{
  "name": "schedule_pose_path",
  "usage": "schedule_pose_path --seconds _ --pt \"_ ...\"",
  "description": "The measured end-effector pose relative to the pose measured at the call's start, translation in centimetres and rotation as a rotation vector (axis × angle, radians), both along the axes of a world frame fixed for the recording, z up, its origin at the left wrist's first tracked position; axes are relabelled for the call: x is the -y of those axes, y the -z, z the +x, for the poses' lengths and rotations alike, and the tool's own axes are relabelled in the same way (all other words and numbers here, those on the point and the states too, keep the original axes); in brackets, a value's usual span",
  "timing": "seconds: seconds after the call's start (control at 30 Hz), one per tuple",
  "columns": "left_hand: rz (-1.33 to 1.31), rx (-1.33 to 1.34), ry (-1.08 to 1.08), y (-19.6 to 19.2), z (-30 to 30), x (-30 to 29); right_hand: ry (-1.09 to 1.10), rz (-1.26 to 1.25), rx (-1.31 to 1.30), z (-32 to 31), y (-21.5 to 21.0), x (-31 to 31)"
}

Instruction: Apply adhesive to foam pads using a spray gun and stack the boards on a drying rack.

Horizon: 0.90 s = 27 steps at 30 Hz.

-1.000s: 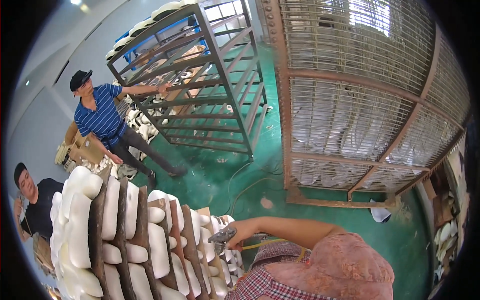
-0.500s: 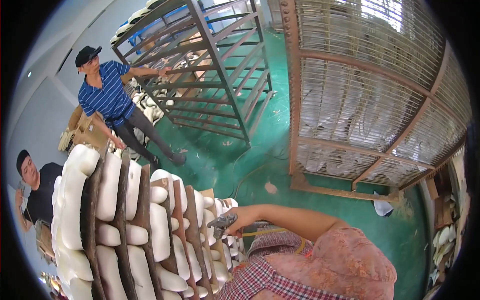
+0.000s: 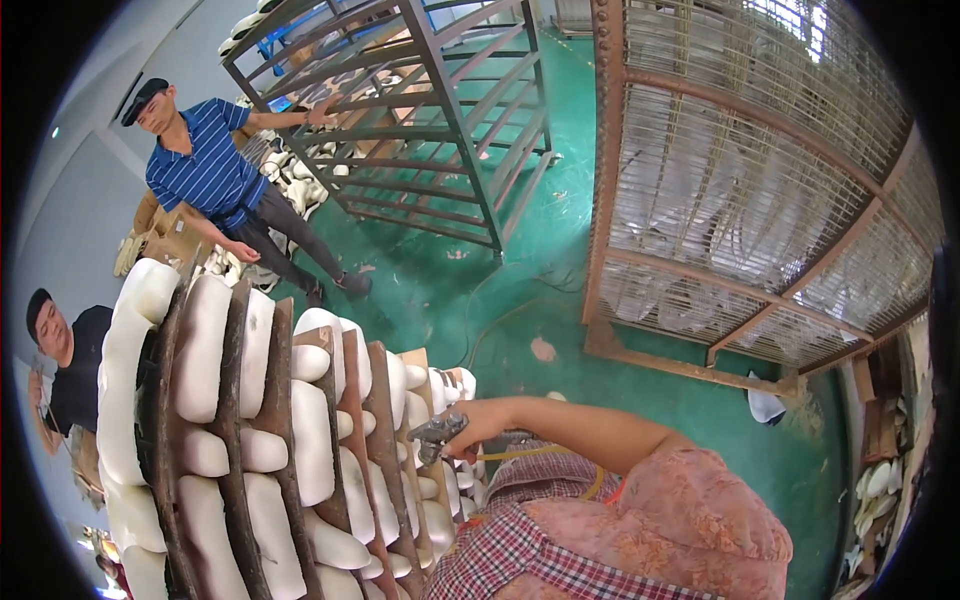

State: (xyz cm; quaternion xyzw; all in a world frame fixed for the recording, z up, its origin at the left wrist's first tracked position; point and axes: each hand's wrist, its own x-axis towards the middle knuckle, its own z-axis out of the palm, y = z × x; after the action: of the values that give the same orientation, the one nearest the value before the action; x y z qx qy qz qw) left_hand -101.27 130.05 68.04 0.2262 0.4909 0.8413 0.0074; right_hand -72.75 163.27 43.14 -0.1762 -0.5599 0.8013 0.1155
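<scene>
My right hand (image 3: 478, 422) reaches left from a pink sleeve and is closed on a small grey metal tool (image 3: 438, 436). The tool's tip sits against the edge of a tall stack of brown wooden boards (image 3: 272, 400) loaded with several white moulded pieces (image 3: 312, 440). More small white pieces (image 3: 447, 388) lie on the nearest boards right by the hand. A plaid garment (image 3: 520, 550) covers the lower middle. My left hand is out of sight.
A person in a blue striped shirt (image 3: 205, 175) stands at upper left, one hand on a grey metal shelf rack (image 3: 440, 110). Another person in black (image 3: 70, 375) is at the far left. A rusty wire-mesh cage (image 3: 740, 190) fills the right over green floor (image 3: 520, 270).
The view has tilted and drawn nearer to the board stack, which now looks larger. My right hand stays on the tool at the stack's edge. The striped-shirt person keeps holding the rack.
</scene>
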Motion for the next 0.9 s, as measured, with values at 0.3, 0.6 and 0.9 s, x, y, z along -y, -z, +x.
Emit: schedule_pose_path --seconds 0.3,0.6,0.9 --pt "0.025 0.009 -0.044 -0.2 0.9 -1.0 -0.049 0.036 0.088 0.2 -0.7 -3.2" --pt "0.001 -0.124 0.121 1.4 -2.0 0.1 -0.046 0.026 0.054 1.0 -0.3 -4.2" --pt "0.044 -0.240 0.201 0.5 -2.7 -0.1 0.017 0.009 0.028 1.5 -0.3 -4.1"
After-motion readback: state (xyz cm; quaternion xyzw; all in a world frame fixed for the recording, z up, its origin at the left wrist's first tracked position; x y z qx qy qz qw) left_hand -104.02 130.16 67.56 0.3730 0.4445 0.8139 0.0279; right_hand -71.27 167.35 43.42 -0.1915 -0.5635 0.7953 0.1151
